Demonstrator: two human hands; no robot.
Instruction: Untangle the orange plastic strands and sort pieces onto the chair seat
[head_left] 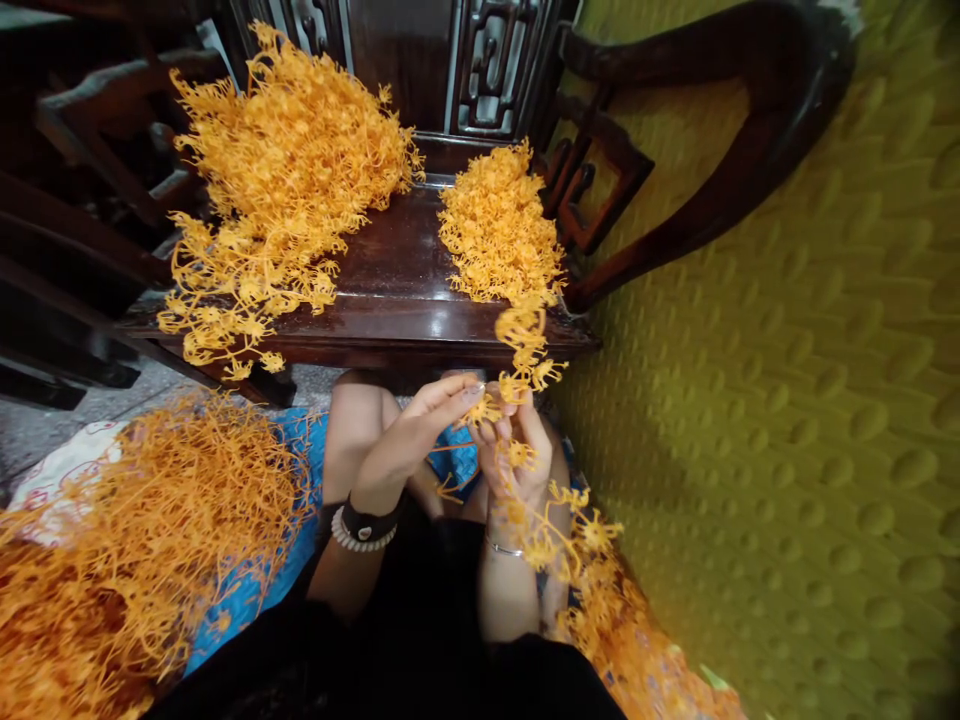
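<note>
My left hand (pixel 424 425), with a dark band and a white bead bracelet at the wrist, pinches an orange flower-shaped plastic piece (pixel 484 408) in front of my knees. Close against it, my right hand (pixel 525 455) is closed on a strand of the same pieces (pixel 521 345). That strand runs up to a smaller orange heap (pixel 499 230) on the chair seat. More linked pieces (pixel 592 532) hang by my right wrist. A thin orange stem crosses between the hands. My fingers partly hide where the pieces meet.
A larger orange heap (pixel 292 170) covers the left of the dark wooden chair seat (pixel 405 245). Loose orange stems (pixel 202 490) lie on a blue sheet (pixel 311 440) at lower left. The chair's curved armrest (pixel 757 150) stands before a yellow-green textured wall (pixel 787 430) on the right.
</note>
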